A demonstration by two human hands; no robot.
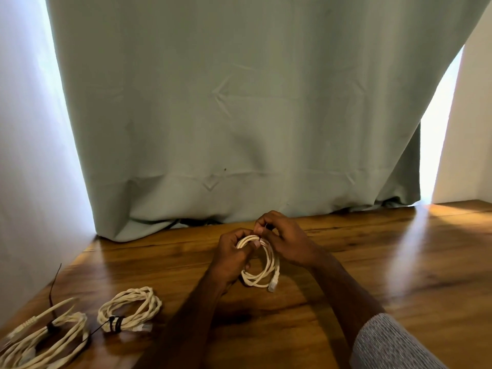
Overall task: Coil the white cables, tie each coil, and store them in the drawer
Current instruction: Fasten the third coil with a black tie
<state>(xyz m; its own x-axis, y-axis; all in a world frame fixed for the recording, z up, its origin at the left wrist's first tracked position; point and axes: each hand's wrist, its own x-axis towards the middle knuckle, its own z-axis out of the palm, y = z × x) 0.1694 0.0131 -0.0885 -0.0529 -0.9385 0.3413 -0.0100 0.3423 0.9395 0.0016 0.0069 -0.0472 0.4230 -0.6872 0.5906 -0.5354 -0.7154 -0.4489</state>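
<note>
A small coil of white cable [262,272] hangs between both hands above the wooden table [372,262]. My left hand [231,253] grips the top of the coil, thumb over the strands. My right hand [282,239] pinches something small and dark at the coil's top; it is too hidden to tell what it is. A white plug dangles at the coil's lower right. On the table to the left lie a coiled white cable bound with a black tie [130,308] and another tied coil [45,339] at the frame's edge.
A pale green curtain [239,115] hangs down to the table's far edge. A white wall stands on the left, and bright light comes in at the right of the curtain. No drawer is in view.
</note>
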